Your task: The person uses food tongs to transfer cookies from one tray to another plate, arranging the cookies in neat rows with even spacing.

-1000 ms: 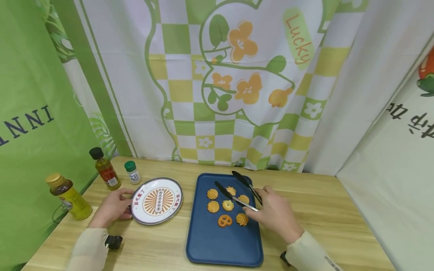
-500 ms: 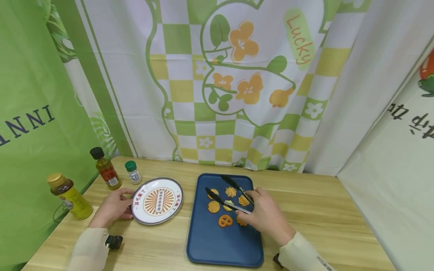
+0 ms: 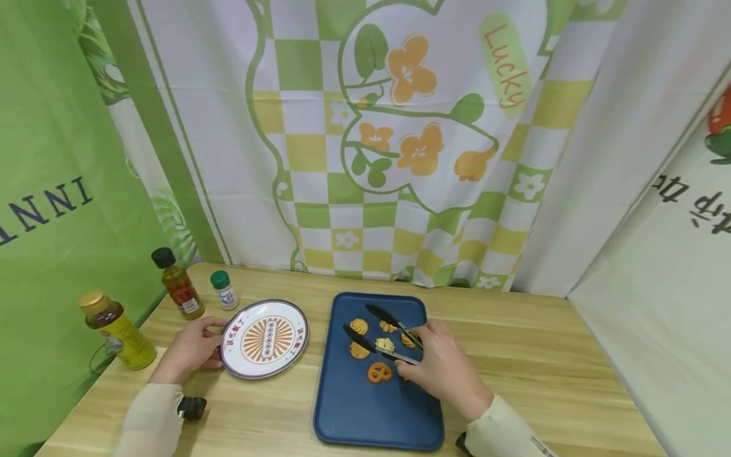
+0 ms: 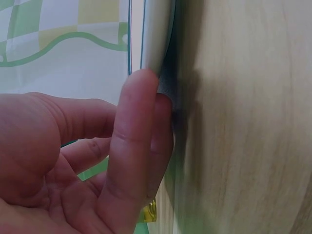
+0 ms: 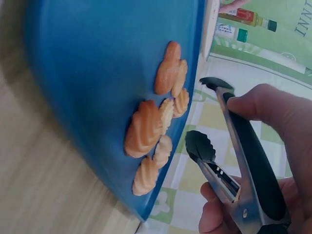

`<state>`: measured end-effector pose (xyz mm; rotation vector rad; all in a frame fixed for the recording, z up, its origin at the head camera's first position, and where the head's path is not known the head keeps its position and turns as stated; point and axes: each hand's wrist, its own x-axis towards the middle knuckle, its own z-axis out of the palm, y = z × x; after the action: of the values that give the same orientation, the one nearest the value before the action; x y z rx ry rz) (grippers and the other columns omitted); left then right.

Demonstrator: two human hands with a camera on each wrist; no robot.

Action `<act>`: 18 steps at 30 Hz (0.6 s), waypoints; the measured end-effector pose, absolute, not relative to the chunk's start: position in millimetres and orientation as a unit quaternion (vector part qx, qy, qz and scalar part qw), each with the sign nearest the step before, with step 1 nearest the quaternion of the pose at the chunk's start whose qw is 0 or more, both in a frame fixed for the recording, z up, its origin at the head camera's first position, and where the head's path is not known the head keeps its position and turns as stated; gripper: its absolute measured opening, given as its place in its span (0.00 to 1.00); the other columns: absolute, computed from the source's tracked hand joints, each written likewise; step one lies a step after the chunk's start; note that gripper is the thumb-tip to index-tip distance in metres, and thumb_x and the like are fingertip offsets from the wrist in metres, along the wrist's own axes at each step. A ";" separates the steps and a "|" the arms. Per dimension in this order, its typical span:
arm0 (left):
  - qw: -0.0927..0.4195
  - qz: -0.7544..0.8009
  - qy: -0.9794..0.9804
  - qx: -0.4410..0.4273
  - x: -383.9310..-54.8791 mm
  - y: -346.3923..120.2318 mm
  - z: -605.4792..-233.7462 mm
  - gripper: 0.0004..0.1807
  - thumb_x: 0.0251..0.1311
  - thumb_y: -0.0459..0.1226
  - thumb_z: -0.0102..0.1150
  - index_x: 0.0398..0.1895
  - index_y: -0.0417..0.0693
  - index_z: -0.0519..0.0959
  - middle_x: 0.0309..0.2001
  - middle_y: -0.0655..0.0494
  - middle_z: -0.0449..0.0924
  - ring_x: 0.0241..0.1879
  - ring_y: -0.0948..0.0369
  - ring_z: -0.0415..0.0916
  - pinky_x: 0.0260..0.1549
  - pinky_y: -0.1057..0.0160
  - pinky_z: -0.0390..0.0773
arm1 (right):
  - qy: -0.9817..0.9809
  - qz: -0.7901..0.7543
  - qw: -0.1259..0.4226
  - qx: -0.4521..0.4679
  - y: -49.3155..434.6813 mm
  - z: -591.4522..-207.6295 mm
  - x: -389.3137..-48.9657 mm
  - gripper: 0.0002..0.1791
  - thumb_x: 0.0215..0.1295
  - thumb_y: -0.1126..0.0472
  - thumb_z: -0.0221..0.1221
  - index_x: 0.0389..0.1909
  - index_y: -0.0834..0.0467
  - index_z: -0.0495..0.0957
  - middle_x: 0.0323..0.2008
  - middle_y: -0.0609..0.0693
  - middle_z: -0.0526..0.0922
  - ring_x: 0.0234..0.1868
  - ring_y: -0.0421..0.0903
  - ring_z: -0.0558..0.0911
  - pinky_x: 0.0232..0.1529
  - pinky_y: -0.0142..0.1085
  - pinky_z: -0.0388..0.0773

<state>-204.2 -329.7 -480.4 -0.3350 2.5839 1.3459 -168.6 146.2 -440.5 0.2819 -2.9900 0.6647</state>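
Observation:
My left hand [image 3: 192,346] holds the left rim of a white plate [image 3: 240,362] with a printed sunburst; in the left wrist view bent fingers [image 4: 129,146] meet the plate's edge [image 4: 151,34]. My right hand [image 3: 442,365] grips black-tipped metal tongs [image 3: 394,354], the thumb lying along one arm in the right wrist view. The tongs' arms stand spread apart over the tray, with nothing clamped between the tips. Below them, several cookies and a pretzel-shaped biscuit [image 3: 379,372] lie on a blue tray [image 3: 377,419]. The swirled cookie [image 5: 144,129] nearest my right hand is mostly hidden in the head view.
Left of the plate stand a bottle with a black cap [image 3: 181,292], a small shaker with a green lid [image 3: 224,292] and a yellow-labelled bottle [image 3: 122,336]. A patterned curtain [image 3: 365,190] hangs behind the wooden table [image 3: 542,368].
My right hand has carried the tongs left and slightly down over the cookies, their tips still spread. My left hand and the plate have stayed in place.

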 end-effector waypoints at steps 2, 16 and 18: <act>0.104 0.453 0.878 -0.112 -202.3 -331.5 -480.6 0.28 0.85 0.31 0.51 0.82 0.29 0.64 0.53 0.30 0.79 0.39 0.54 0.83 0.34 0.59 0.95 | -0.971 0.219 0.034 0.094 143.8 -439.2 -169.5 0.36 0.57 0.47 0.82 0.61 0.64 0.88 0.58 0.61 0.86 0.56 0.57 0.86 0.57 0.55 0.91; 0.104 0.454 0.878 -0.113 -207.2 -332.2 -482.6 0.28 0.83 0.32 0.52 0.81 0.30 0.66 0.52 0.32 0.80 0.40 0.55 0.85 0.36 0.59 0.96 | -0.973 0.203 0.017 0.107 141.4 -428.8 -175.0 0.31 0.56 0.51 0.83 0.55 0.66 0.91 0.48 0.59 0.87 0.46 0.53 0.86 0.47 0.51 0.92; 0.103 0.454 0.878 -0.110 -208.1 -330.9 -482.1 0.28 0.83 0.32 0.51 0.81 0.29 0.66 0.52 0.32 0.80 0.39 0.55 0.85 0.35 0.59 0.96 | -0.973 0.204 0.010 0.107 141.0 -427.3 -174.9 0.31 0.56 0.51 0.83 0.56 0.66 0.91 0.49 0.59 0.87 0.46 0.53 0.86 0.47 0.50 0.92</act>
<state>-208.1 -330.9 -482.1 -0.3246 2.5909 1.3398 -174.9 141.0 -427.3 0.3328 -3.0371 0.6358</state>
